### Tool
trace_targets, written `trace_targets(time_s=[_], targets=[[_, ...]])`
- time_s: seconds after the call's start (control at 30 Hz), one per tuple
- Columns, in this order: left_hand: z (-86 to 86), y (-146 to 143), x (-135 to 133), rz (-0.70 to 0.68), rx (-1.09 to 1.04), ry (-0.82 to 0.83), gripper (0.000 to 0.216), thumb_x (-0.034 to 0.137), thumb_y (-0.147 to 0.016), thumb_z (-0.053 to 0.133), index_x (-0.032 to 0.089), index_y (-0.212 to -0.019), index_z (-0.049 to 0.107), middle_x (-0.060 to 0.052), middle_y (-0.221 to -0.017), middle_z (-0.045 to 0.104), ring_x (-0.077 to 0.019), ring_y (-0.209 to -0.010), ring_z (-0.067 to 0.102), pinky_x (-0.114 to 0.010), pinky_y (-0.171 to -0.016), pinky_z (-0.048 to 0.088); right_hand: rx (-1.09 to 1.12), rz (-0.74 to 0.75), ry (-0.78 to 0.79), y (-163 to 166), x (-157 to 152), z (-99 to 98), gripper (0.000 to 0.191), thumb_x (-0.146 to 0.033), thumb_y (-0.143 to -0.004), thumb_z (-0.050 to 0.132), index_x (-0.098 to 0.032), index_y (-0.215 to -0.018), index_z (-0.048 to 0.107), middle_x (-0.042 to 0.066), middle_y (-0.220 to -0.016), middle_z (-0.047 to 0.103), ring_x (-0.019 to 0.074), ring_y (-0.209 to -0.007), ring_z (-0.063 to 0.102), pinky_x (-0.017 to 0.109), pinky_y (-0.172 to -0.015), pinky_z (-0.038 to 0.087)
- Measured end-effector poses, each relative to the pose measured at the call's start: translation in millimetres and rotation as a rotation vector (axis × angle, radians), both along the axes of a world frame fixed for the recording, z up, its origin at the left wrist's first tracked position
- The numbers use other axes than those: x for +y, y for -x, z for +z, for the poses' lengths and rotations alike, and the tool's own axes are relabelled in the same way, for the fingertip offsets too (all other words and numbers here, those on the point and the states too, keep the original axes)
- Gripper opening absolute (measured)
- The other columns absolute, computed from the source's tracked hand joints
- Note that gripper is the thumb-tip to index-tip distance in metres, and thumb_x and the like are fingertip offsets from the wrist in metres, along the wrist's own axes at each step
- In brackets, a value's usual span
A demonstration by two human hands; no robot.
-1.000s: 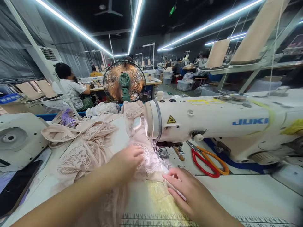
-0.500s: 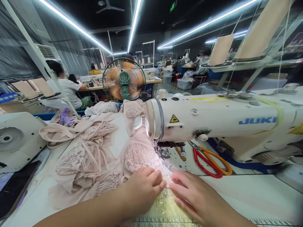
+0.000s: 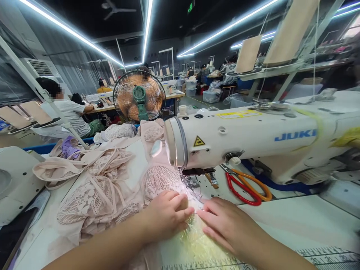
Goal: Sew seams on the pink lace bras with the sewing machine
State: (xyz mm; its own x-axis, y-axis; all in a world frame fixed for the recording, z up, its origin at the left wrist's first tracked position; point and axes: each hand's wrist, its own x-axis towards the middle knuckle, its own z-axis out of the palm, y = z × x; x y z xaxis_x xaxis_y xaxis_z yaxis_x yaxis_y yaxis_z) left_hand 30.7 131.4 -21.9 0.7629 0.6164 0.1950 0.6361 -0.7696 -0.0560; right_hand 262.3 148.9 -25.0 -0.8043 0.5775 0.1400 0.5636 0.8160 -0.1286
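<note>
A pale pink lace bra [image 3: 159, 179] lies under the needle area of a white JUKI sewing machine [image 3: 247, 131], lit by its lamp. My left hand [image 3: 168, 215] rests on the bra's near edge, fingers curled and pinched against the fabric. Just right of it, my right hand [image 3: 227, 223] has its fingers stretched out and slightly apart, the tips at the fabric edge before the presser foot [image 3: 194, 183]. Both hands lie over a yellowish patch [image 3: 201, 243] of the table. The fabric under my left palm is hidden.
More pink lace bras [image 3: 90, 195] are heaped on the left. Red-and-orange-handled scissors [image 3: 247, 187] lie beside the machine bed. A ruler strip [image 3: 323, 255] runs along the front. Beyond stand a fan [image 3: 139, 93], thread cones [image 3: 249, 54] and a seated person [image 3: 73, 112].
The view has turned a little to the right, so the surroundings sit further left. Both hands remain at the fabric near the presser foot, with only small finger shifts.
</note>
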Motion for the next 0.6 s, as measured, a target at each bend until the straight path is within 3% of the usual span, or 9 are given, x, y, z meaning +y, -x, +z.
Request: trace_targets(time_s=[0.37,0.6], targets=[[7.6,17.7,32.7,-0.075,0.013,0.031,0.034,0.03,-0.093,0.044,0.018,-0.122,0.058,-0.015,-0.119,0.059,-0.0262,-0.096,0.056,-0.041,-0.081,0.05,-0.222,-0.163,-0.043,30.9,11.0,19.3,0.018,-0.029,-0.088,0.052,-0.019,-0.083,0.065,0.008,-0.066,0.068,0.0273,-0.057,0.063,0.034,-0.047,0.017],[3.4,29.2,51.3,-0.091,-0.008,0.019,0.034,0.017,-0.091,0.043,0.019,-0.12,0.061,-0.015,-0.123,0.06,-0.0253,-0.105,0.056,-0.041,-0.09,0.048,-0.266,-0.259,-0.018,46.7,13.8,26.1,0.024,-0.033,-0.087,0.054,-0.017,-0.1,0.067,0.009,-0.062,0.069,0.0302,-0.056,0.065,0.034,-0.044,0.018]])
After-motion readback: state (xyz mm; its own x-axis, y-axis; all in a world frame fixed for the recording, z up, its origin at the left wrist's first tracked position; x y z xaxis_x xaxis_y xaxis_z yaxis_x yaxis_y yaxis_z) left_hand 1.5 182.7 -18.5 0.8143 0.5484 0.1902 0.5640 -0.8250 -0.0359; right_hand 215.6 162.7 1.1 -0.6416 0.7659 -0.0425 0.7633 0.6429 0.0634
